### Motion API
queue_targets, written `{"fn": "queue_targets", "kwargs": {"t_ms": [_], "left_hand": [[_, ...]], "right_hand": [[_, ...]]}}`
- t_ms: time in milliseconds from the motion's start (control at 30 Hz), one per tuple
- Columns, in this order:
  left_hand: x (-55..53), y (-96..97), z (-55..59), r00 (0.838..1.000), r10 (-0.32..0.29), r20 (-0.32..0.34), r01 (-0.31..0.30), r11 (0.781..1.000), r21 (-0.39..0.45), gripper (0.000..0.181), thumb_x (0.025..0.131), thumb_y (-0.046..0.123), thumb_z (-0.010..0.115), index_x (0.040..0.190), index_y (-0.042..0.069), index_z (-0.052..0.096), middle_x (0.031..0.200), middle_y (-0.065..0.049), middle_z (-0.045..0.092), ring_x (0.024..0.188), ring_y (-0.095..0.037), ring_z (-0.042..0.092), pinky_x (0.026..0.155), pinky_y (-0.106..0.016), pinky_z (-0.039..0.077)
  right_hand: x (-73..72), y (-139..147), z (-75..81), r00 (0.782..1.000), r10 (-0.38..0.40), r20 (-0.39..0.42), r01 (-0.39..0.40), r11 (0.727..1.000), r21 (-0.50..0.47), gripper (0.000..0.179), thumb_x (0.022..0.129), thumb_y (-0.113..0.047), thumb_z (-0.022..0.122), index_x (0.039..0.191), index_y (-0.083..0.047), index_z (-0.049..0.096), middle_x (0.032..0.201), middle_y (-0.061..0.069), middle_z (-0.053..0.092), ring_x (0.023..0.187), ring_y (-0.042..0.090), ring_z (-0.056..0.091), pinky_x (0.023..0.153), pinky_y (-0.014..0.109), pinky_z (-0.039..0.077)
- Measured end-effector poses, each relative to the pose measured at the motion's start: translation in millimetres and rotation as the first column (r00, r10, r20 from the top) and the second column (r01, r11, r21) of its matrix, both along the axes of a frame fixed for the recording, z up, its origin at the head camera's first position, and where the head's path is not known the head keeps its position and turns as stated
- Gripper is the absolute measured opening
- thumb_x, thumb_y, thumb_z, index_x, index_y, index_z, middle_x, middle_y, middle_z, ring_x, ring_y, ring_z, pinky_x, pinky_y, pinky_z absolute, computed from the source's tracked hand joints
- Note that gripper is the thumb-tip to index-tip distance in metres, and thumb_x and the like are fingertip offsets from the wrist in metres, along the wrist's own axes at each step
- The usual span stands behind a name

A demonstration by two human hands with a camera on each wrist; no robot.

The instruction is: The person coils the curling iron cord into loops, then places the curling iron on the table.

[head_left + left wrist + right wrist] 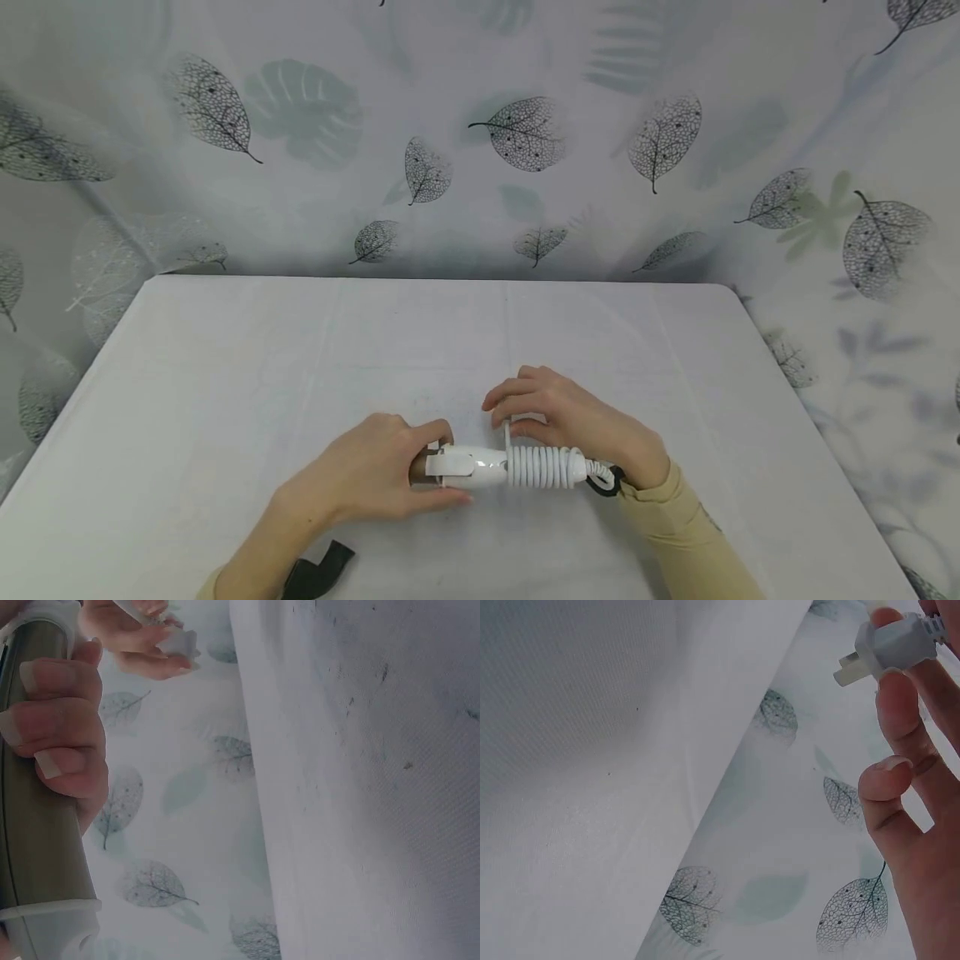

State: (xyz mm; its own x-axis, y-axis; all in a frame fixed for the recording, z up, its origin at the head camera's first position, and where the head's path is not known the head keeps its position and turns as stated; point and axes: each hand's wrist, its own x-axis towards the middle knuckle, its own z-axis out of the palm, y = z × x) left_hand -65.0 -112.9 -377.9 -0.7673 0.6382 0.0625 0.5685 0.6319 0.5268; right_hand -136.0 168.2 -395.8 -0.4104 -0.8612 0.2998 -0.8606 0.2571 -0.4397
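Note:
A white-handled hair curling iron (480, 468) lies crosswise between the two hands, its white cord (543, 467) wound in tight coils around the handle's right part. My left hand (367, 475) grips the iron's brownish-gold barrel (41, 847), fingers curled over it in the left wrist view. To the right, my right hand (570, 417) pinches the white two-pin plug (901, 646) at the cord's end between thumb and fingers. A short stretch of cord rises from the coils to that hand. The far end of the barrel is hidden by the left hand in the head view.
A white-covered table (225, 358) spreads under both hands. Behind and beside it hangs a leaf-patterned cloth (450, 100). A black piece (318, 573) shows by the left wrist, and a small black loop (611, 483) beside the right wrist.

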Motion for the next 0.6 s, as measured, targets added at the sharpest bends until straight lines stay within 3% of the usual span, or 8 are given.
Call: {"fn": "queue_targets", "kwargs": {"t_ms": [100,300,433,600], "left_hand": [[0.3,2.2,-2.3,0.999,-0.037,0.005,0.037,0.999,-0.001,0.041,0.084,0.067,0.067,0.091,0.028,0.057,0.054,0.019,0.033,0.047,0.006,0.029,0.046,-0.016,0.027],[0.6,8.0,-13.0,0.998,-0.06,0.029,0.062,0.997,-0.056,0.039,0.086,0.064,0.067,0.084,0.027,0.055,0.055,0.018,0.033,0.049,0.005,0.028,0.047,-0.017,0.024],[1.5,14.7,-23.7,0.998,-0.046,-0.04,0.042,0.993,-0.109,0.039,0.087,0.059,0.069,0.086,0.022,0.058,0.06,0.016,0.037,0.051,0.002,0.031,0.049,-0.017,0.027],[3.5,19.7,-32.5,0.992,0.006,-0.128,-0.028,0.984,-0.173,0.044,0.09,0.057,0.065,0.09,0.014,0.06,0.069,0.008,0.041,0.051,-0.003,0.034,0.049,-0.019,0.03]], "right_hand": [[3.4,3,2.6,0.999,-0.053,0.007,0.052,0.996,0.069,0.017,0.087,-0.019,0.078,0.104,-0.016,0.074,0.112,-0.008,0.071,0.085,0.007,0.046,0.077,0.024,0.039],[5.4,1,6.4,0.98,-0.17,-0.103,0.183,0.973,0.139,0.022,0.073,-0.024,0.089,0.091,-0.018,0.078,0.097,-0.012,0.07,0.079,0.008,0.037,0.073,0.026,0.03],[7.0,-2,3.6,0.953,-0.21,-0.218,0.245,0.959,0.146,0.021,0.069,-0.023,0.092,0.082,-0.021,0.076,0.088,-0.011,0.063,0.081,0.011,0.037,0.075,0.029,0.03],[9.0,-8,-2.6,0.908,-0.252,-0.335,0.307,0.944,0.12,0.022,0.068,-0.017,0.092,0.074,-0.021,0.071,0.082,-0.007,0.055,0.081,0.014,0.039,0.075,0.031,0.034]]}}
